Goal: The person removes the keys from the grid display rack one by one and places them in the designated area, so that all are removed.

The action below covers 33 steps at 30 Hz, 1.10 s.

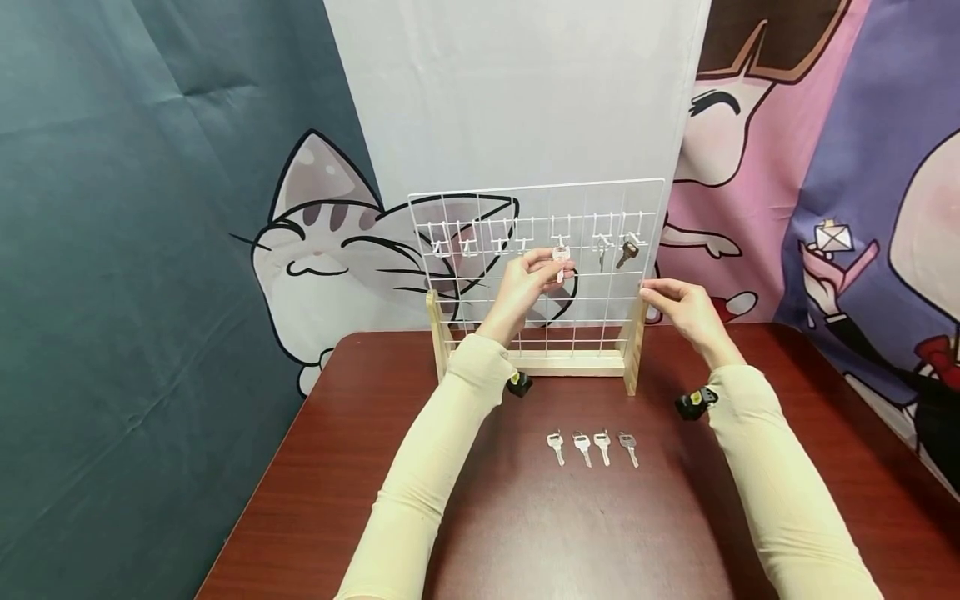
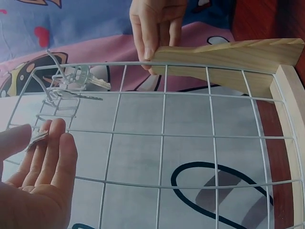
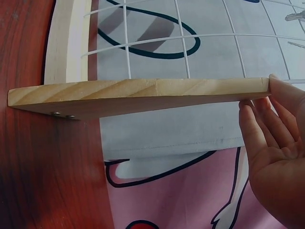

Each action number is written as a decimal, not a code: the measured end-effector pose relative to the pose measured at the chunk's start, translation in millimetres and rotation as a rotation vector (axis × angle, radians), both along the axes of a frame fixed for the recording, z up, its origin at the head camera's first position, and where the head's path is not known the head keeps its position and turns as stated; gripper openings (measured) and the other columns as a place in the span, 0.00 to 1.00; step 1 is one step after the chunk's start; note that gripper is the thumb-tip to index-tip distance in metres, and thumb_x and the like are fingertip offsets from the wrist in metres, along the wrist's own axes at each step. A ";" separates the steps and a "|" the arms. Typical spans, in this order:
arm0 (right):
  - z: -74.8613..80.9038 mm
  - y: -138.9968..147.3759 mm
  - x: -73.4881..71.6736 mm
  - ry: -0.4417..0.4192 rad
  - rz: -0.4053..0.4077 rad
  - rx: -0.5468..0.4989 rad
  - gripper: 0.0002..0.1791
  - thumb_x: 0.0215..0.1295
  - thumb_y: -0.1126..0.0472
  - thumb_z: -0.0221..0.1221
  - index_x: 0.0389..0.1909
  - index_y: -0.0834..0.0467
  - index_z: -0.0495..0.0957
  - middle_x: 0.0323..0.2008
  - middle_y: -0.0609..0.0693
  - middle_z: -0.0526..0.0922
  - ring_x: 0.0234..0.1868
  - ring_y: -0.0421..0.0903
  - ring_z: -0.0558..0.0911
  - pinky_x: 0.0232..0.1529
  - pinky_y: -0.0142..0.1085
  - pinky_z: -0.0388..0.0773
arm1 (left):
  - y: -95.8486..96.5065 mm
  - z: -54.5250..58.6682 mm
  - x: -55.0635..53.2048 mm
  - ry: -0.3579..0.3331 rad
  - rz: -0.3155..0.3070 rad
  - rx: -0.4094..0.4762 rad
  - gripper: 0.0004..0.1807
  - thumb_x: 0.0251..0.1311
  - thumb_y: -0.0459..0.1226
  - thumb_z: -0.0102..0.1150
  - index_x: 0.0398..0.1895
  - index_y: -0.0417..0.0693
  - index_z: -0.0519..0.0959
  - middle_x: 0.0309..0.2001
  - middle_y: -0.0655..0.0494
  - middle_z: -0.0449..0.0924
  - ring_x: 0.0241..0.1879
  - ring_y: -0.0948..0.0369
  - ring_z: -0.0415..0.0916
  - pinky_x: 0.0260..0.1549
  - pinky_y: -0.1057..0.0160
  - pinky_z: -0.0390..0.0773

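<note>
My left hand [image 1: 531, 283] pinches a silver key [image 1: 561, 253] between thumb and fingers, up against a white hook on the wire grid rack [image 1: 536, 185]. In the left wrist view that key [image 2: 38, 138] shows edge-on between thumb and fingertips. My right hand [image 1: 686, 315] grips the top of the rack's right wooden leg [image 1: 636, 350]; the right wrist view shows thumb and fingers around the end of this wooden upright [image 3: 143, 93]. Two keys hang on hooks to the right of my left hand: a silver one [image 1: 602, 257] and a darker brownish one [image 1: 627, 252].
Several loose keys [image 1: 592, 447] lie in a row on the reddish-brown table [image 1: 360, 467] before the rack. More white hooks [image 1: 468, 247] line the grid's left part. Behind the table hang printed cloths, one with a cartoon cat [image 1: 318, 258].
</note>
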State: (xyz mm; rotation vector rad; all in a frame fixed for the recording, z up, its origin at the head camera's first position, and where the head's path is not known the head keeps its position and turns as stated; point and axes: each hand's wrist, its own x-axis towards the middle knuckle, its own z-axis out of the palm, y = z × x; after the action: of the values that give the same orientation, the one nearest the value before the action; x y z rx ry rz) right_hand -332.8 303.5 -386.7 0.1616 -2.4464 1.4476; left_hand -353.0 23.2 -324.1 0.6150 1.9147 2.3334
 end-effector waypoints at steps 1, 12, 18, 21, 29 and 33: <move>0.1 -0.1 -0.3 0.000 -0.001 -0.001 0.25 0.70 0.47 0.63 0.59 0.60 0.81 0.50 0.42 0.85 0.52 0.32 0.76 0.56 0.31 0.69 | -0.2 0.6 0.3 0.003 -0.001 -0.003 0.18 0.70 0.30 0.59 0.59 0.30 0.74 0.53 0.30 0.80 0.53 0.40 0.81 0.53 0.55 0.82; -3.0 0.7 0.3 0.009 0.002 -0.029 0.26 0.69 0.47 0.63 0.59 0.61 0.81 0.44 0.31 0.84 0.50 0.32 0.76 0.54 0.28 0.70 | -0.3 7.6 11.6 -0.026 -0.046 0.034 0.18 0.69 0.30 0.59 0.59 0.33 0.73 0.52 0.31 0.81 0.44 0.49 0.87 0.48 0.56 0.84; -2.2 -0.8 0.8 0.003 0.007 -0.045 0.26 0.70 0.48 0.63 0.60 0.62 0.80 0.46 0.33 0.85 0.50 0.32 0.76 0.54 0.28 0.70 | -5.9 7.3 17.9 -0.050 -0.059 0.048 0.16 0.69 0.29 0.59 0.57 0.36 0.71 0.53 0.29 0.80 0.41 0.50 0.87 0.51 0.49 0.82; -0.1 -1.5 -0.6 -0.003 0.012 -0.046 0.26 0.70 0.48 0.63 0.60 0.62 0.79 0.46 0.34 0.85 0.51 0.33 0.76 0.55 0.30 0.70 | -11.9 6.0 20.9 -0.024 -0.041 0.004 0.16 0.68 0.30 0.59 0.57 0.37 0.72 0.50 0.33 0.82 0.40 0.51 0.87 0.50 0.47 0.82; -0.4 -1.2 -0.5 -0.018 0.011 -0.051 0.27 0.70 0.46 0.63 0.61 0.61 0.79 0.44 0.28 0.83 0.52 0.33 0.76 0.56 0.31 0.70 | -27.2 -6.5 28.3 0.010 -0.055 -0.063 0.13 0.69 0.31 0.59 0.53 0.38 0.73 0.47 0.33 0.84 0.45 0.39 0.84 0.47 0.48 0.84; -0.6 -1.7 1.0 -0.018 0.010 -0.043 0.29 0.69 0.45 0.63 0.61 0.61 0.79 0.45 0.30 0.84 0.51 0.32 0.76 0.55 0.30 0.70 | -34.1 -15.8 32.8 0.003 -0.057 -0.075 0.14 0.69 0.33 0.60 0.54 0.37 0.72 0.46 0.33 0.84 0.44 0.38 0.84 0.46 0.49 0.85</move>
State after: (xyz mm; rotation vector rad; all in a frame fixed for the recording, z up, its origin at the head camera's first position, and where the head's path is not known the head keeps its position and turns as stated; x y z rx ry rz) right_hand -331.8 301.8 -387.4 0.1522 -2.4295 1.5113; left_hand -320.2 -10.9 -339.8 0.6566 1.9494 2.2171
